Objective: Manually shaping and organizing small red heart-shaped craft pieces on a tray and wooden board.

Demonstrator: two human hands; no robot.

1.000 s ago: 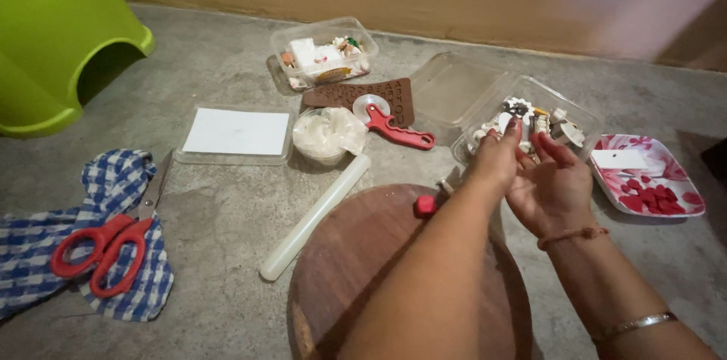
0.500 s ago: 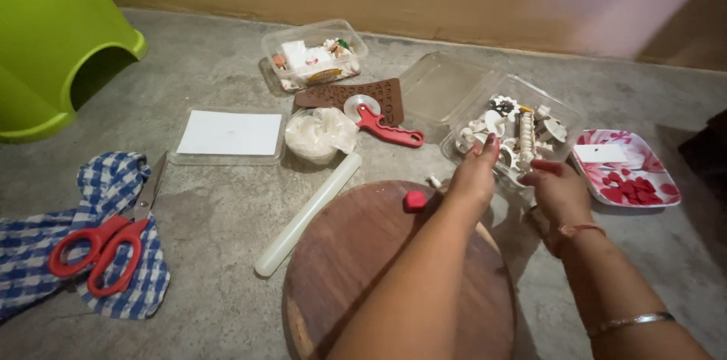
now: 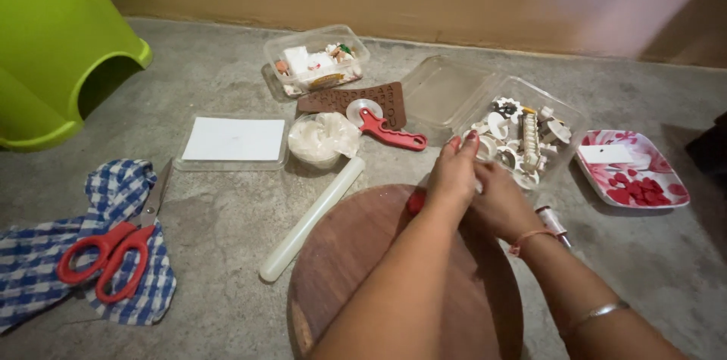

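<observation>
So, head view: both hands meet over the far edge of the round wooden board (image 3: 356, 261). The left hand (image 3: 452, 177) lies on top of the right hand (image 3: 496, 207), fingers pressed together, curled around a small red thing (image 3: 416, 202) peeking out at the left. Can't tell its long axis, too much is hidden. Just beyond sits a clear tub of white cutters (image 3: 522, 137); a white rolling pin (image 3: 312, 218) lies diagonally left of the board

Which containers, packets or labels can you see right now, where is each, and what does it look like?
Small clear tub: far centre, rectangular, mixed small items inside.
Clear tub of white cutters: beside the hands.
Flat clear box: left, white card inside.
Red patterned tray: right, white label on it.
</observation>
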